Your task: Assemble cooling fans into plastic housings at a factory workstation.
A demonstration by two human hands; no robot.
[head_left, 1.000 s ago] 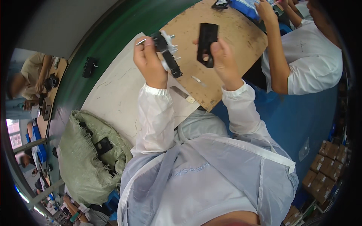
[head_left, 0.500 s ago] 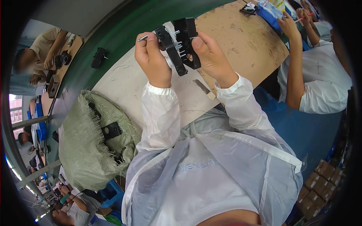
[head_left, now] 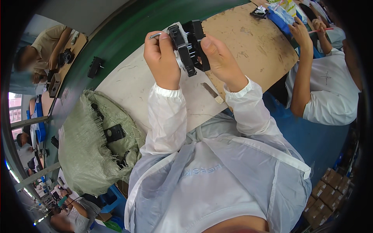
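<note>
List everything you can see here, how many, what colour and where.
Mechanism housing: one, black with white parts, in the left hand
Casing piece: one, black, in the right hand
Flat-bladed tool: one, grey and cream, below the held parts
Tabletop: one, green, upper left to top
Rod-fitted unit: one, black, tabletop's left
Woven sack: one, green, lower left
Plastic parts: several, black, inside the sack
Sheet: one, off-white, centre
Board: one, brown, right of the sheet
Bin: one, blue, top right
Small assembly: one, black and silvery, beside the bin
Cardboard boxes: several, brown, lower right
Co-workers: several, white or beige tops, right and left
Sleeves: two, white, centre
Hands: two, bare, upper centre
</note>
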